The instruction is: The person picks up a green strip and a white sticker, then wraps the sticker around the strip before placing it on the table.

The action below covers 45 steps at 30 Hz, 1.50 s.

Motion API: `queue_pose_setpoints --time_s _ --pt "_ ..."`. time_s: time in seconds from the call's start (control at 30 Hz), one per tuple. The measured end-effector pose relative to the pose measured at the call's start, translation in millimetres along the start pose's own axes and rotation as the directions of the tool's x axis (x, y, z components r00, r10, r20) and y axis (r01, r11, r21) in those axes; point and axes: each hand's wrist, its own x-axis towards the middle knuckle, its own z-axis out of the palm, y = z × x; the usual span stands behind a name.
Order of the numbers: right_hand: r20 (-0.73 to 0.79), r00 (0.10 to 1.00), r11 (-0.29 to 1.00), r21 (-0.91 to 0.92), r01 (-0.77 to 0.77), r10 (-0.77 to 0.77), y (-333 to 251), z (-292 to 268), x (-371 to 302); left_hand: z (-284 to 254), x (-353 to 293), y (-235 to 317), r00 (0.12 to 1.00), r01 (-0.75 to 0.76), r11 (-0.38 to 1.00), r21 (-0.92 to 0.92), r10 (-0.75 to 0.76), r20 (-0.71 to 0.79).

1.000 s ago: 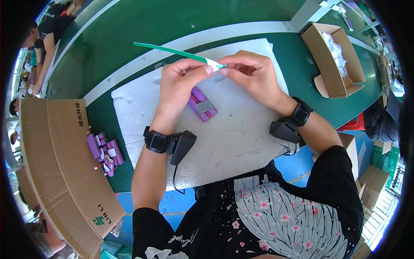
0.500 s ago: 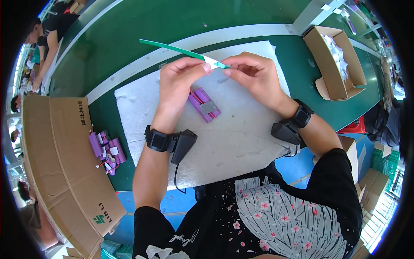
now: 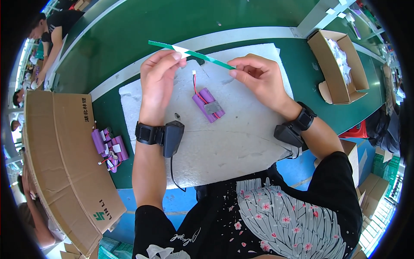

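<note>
A thin green adhesive strip (image 3: 210, 59) stretches between my two hands above the work mat. My left hand (image 3: 157, 77) is closed in a pinch at a white backing piece (image 3: 181, 51) on the strip, whose far-left end sticks out beyond my fingers. My right hand (image 3: 261, 80) pinches the strip's right end between thumb and index finger. Below them, a purple two-cell battery pack (image 3: 207, 105) lies on the grey-white mat (image 3: 224, 146). It carries a grey patch, and its red and black leads run up to a small white connector (image 3: 194, 72).
Several more purple battery packs (image 3: 110, 149) lie left of the mat, beside a large cardboard box (image 3: 64, 159). At the right stands an open carton (image 3: 330, 73) holding white pieces. A metal post (image 3: 319, 19) rises behind it. Another person (image 3: 54, 36) works at far left.
My left hand has moved left, away from my right hand, and the white backing piece has shifted left with it. More green strip now shows between my hands.
</note>
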Motion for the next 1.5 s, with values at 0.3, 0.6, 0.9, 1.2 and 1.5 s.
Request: queue_pose_setpoints --time_s 0.3,0.6,0.9,1.2,1.5 --pt "0.021 1.0 1.0 -0.012 -0.002 0.002 1 0 0 -6 2 2 0.999 -0.035 0.999 -0.026 0.034 -0.024" --pt "0.02 1.0 0.999 -0.033 -0.022 0.023 3 -1 0 -2 0 -2 1.0 0.014 0.999 -0.031 -0.014 0.02" --pt "-0.021 0.998 0.998 0.025 0.053 -0.053 5 2 0 31 -13 -12 0.995 0.079 0.975 0.21 -0.088 0.035" --pt "-0.012 0.998 0.997 0.03 0.068 -0.068 3 1 -2 45 -19 -17 0.995 0.082 0.96 0.268 -0.094 0.031" --pt "0.072 0.996 0.998 -0.027 0.048 -0.046 5 -2 -3 46 -21 -16 0.986 0.102 0.903 0.418 -0.149 0.081"
